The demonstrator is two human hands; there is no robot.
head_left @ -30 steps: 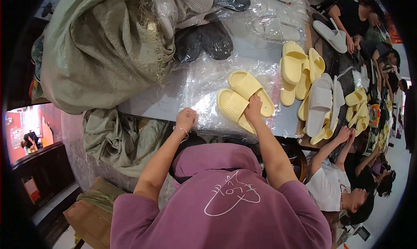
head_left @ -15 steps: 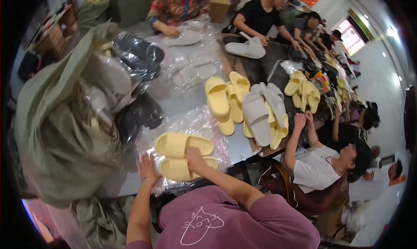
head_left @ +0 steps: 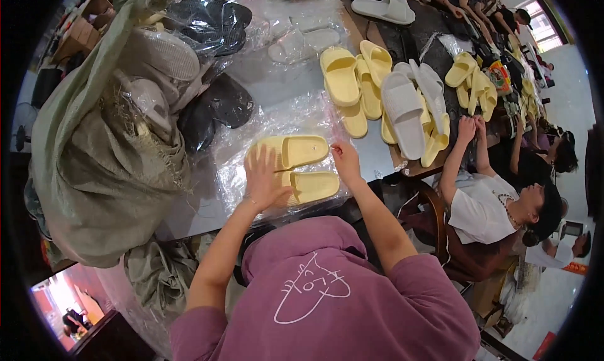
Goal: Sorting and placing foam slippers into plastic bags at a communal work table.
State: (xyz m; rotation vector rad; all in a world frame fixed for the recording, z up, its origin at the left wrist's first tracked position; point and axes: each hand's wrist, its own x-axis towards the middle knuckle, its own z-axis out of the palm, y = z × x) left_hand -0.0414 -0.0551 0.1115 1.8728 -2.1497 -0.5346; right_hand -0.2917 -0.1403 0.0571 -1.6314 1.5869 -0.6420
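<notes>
A pair of yellow slide slippers [head_left: 313, 152] lies side by side on a stack of see-through plastic bags [head_left: 231, 172], heels toward the right. My left hand [head_left: 265, 180] rests with fingers spread over the front straps of both slippers, covering much of their toe ends. Just right of the far slipper's heel is my right hand [head_left: 346, 161], its fingers curled together at the bag's edge. Whatever it pinches, if anything, is too small to make out.
A big woven sack [head_left: 107, 185] holding bagged grey slippers fills the left. Bagged black slippers [head_left: 217, 109] lie beside it. Yellow slippers [head_left: 340, 78] and grey slippers [head_left: 403, 115] are piled at the right. A person in white [head_left: 484, 203] sits on the right; others work farther back.
My left hand has gone from the tabletop onto the slippers' straps. My right hand has left the slippers and moved to the right of their heels. The whole view has shifted downward.
</notes>
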